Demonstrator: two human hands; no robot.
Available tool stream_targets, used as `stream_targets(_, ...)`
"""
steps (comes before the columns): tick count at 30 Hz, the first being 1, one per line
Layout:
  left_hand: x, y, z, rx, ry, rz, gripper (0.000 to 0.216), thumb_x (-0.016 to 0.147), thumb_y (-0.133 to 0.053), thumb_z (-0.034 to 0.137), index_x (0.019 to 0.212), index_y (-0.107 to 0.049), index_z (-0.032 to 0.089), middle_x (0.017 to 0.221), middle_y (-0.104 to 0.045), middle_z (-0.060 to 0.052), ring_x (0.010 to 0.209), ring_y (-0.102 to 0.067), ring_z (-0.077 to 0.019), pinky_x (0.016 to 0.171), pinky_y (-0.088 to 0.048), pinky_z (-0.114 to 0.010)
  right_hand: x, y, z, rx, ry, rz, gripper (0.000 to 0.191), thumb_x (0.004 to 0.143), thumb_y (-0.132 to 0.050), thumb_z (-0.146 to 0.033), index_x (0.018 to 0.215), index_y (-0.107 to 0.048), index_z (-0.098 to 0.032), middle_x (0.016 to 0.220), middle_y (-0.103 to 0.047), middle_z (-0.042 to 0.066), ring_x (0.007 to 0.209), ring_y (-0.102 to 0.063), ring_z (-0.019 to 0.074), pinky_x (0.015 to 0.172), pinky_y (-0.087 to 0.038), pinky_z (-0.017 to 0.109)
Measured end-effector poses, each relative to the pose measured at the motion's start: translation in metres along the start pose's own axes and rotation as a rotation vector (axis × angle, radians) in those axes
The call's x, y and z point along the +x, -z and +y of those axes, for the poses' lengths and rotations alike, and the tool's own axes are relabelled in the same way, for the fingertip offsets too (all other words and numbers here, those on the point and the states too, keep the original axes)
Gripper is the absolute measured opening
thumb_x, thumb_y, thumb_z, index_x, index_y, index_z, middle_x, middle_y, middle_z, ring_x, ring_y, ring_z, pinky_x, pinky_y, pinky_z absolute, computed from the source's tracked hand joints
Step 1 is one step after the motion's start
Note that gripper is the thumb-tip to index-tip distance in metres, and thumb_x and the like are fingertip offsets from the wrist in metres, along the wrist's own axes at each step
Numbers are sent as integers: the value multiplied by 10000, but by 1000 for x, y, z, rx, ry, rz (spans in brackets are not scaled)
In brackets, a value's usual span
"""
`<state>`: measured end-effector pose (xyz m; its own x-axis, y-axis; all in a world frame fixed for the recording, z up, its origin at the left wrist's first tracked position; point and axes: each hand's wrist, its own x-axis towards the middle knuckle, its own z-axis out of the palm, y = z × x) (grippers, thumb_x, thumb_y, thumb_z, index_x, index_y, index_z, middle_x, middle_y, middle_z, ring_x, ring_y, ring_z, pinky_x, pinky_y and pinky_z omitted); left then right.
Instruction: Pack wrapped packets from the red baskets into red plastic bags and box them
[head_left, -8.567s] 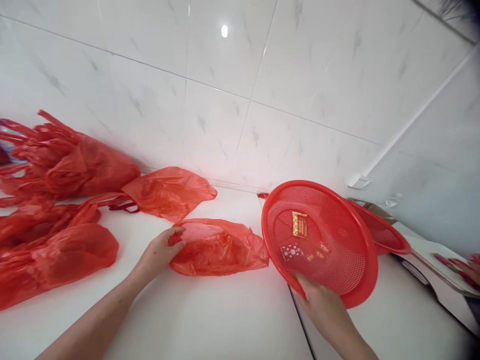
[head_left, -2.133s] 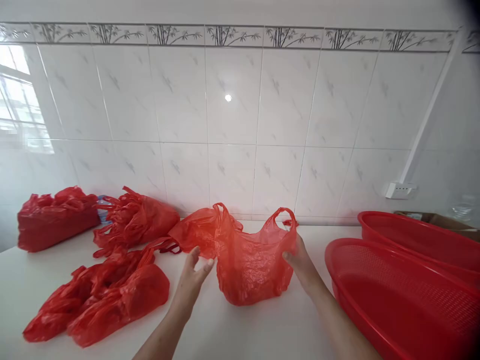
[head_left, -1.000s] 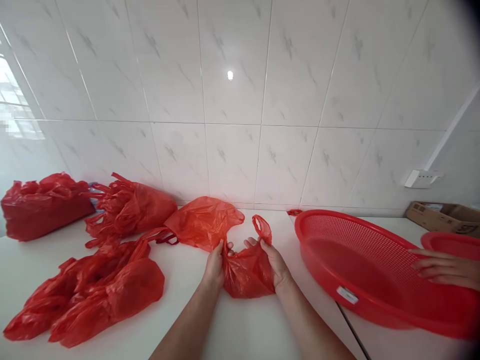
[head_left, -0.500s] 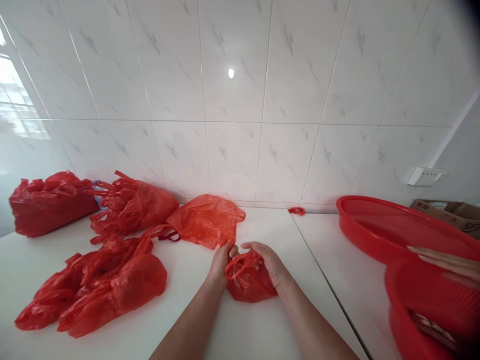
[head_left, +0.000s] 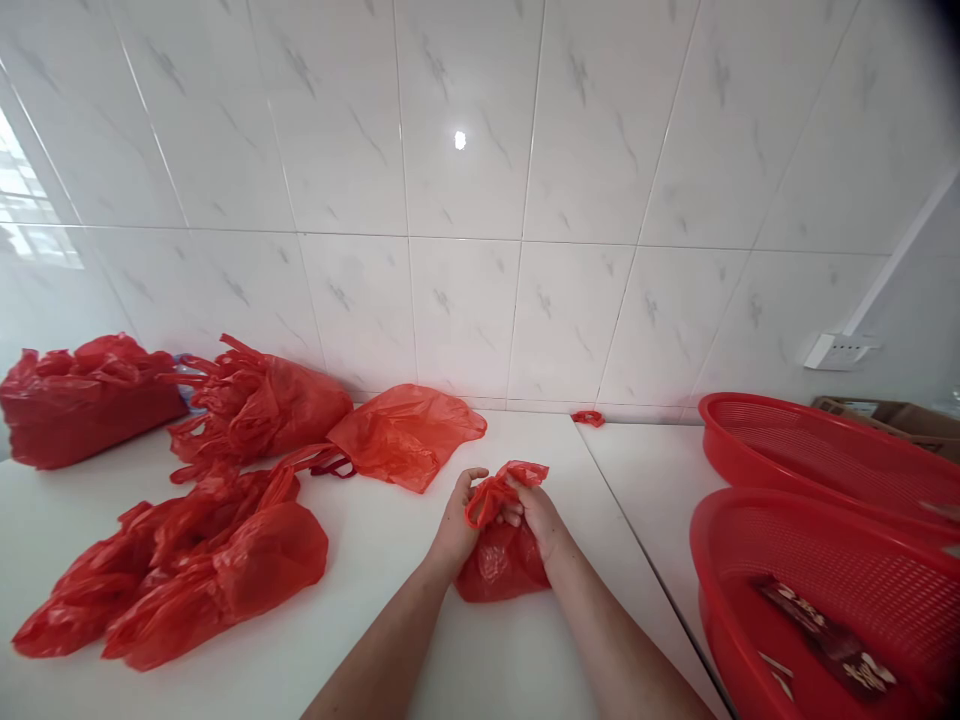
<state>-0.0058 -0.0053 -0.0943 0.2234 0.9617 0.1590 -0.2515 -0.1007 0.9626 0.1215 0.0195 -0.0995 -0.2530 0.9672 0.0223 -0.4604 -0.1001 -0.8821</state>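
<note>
A small red plastic bag (head_left: 501,568) with something bulky inside rests on the white table in front of me. My left hand (head_left: 459,522) is closed round the left side of its gathered neck, where a loop of handle stands out. From the other side, my right hand (head_left: 537,518) pinches the twisted top, its fingertips partly hidden by the plastic. Beyond my hands, a flattened red bag (head_left: 411,436) lies near the wall, apart from them. Several tied, filled red bags (head_left: 270,565) are heaped to my left.
At the back left stand a bulky red bag (head_left: 90,410) and a bunched red bag (head_left: 289,405). Two red mesh baskets (head_left: 720,600) are on the right; the nearer contains a dark packet (head_left: 825,640). A red scrap (head_left: 588,418) lies by the wall, and a cardboard box (head_left: 892,422) sits behind the baskets.
My hands have drawn the small bag's top up and together, and its handles now bunch between them. The nearer basket has moved left into fuller view, and the other person's hand has left its rim.
</note>
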Motion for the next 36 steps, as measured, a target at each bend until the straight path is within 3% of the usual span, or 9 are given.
stream_targets(5, -4, -6, -3, 116, -108, 37, 896, 649, -768, 277, 1403, -286, 317, 1337, -471, -88, 967, -617, -189, 910, -445, -343, 0, -4, -3, -118, 56, 199, 347, 663, -710, -481, 597, -516, -201, 458, -440, -67, 419, -374, 82, 468, -328, 245)
stream_targets(7, -5, -9, -1, 79, -107, 49, 773, 703, -726, 352, 1381, -363, 275, 1255, -548, -92, 914, -628, -196, 864, -464, -334, -2, -6, -2, -146, 66, 195, 313, 672, -711, -460, 624, -547, -198, 447, -448, -65, 418, -392, 90, 476, -339, 250)
stream_targets(11, -4, -9, 6, -70, -60, 68, 494, 843, -515, 488, 1202, -561, 152, 811, -678, -77, 740, -634, -211, 693, -487, -315, -6, -5, 1, -72, 34, 54, 299, 717, -668, -448, 609, -561, -191, 405, -390, -74, 399, -369, 88, 548, -406, 275)
stream_targets(13, -2, -7, 8, -127, -40, 86, 463, 840, -512, 505, 1114, -606, 144, 729, -670, -65, 693, -627, -201, 651, -479, -295, -7, -4, -1, 62, -19, -44, 255, 723, -650, -439, 735, -629, -185, 487, -476, -49, 453, -422, 96, 619, -435, 281)
stream_targets(16, 1, -3, 5, -194, -3, 102, 413, 817, -549, 508, 1003, -637, 150, 680, -662, -51, 640, -613, -181, 624, -469, -276, -9, -3, -7, 222, -123, -147, 470, 749, -568, -555, 1032, -647, -189, 608, -563, -11, 522, -484, 121, 653, -447, 292)
stream_targets(20, 5, 3, -2, -210, 11, 166, 337, 779, -606, 473, 905, -646, 164, 679, -662, -36, 635, -608, -173, 623, -466, -272, -11, -2, -11, 203, -165, -219, 612, 781, -491, -643, 1133, -636, -163, 628, -592, 11, 566, -527, 144, 691, -453, 311)
stream_targets(24, 7, 8, -8, -165, 14, 206, 306, 761, -630, 431, 912, -647, 166, 756, -679, -35, 671, -612, -169, 639, -468, -273, -12, -3, -8, 89, -88, -206, 468, 762, -649, -450, 1145, -643, -181, 741, -651, 21, 678, -572, 149, 793, -441, 321)
stream_targets(30, 10, 13, -15, -183, 51, 238, 313, 759, -637, 425, 937, -639, 168, 817, -682, -51, 727, -626, -187, 678, -483, -298, -13, -5, -6, 1, -40, -218, 600, 609, -793, -334, 1172, -620, -217, 1013, -671, 56, 928, -609, 204, 932, -398, 379)
stream_targets(36, 9, 13, -7, -211, -21, 303, 323, 718, -697, 403, 959, -654, 192, 944, -672, -48, 846, -624, -179, 795, -473, -301, -10, -3, -1, -200, 36, -115, 656, 653, -724, -218, 1267, -503, -286, 952, -663, 9, 816, -622, 171, 804, -465, 352)
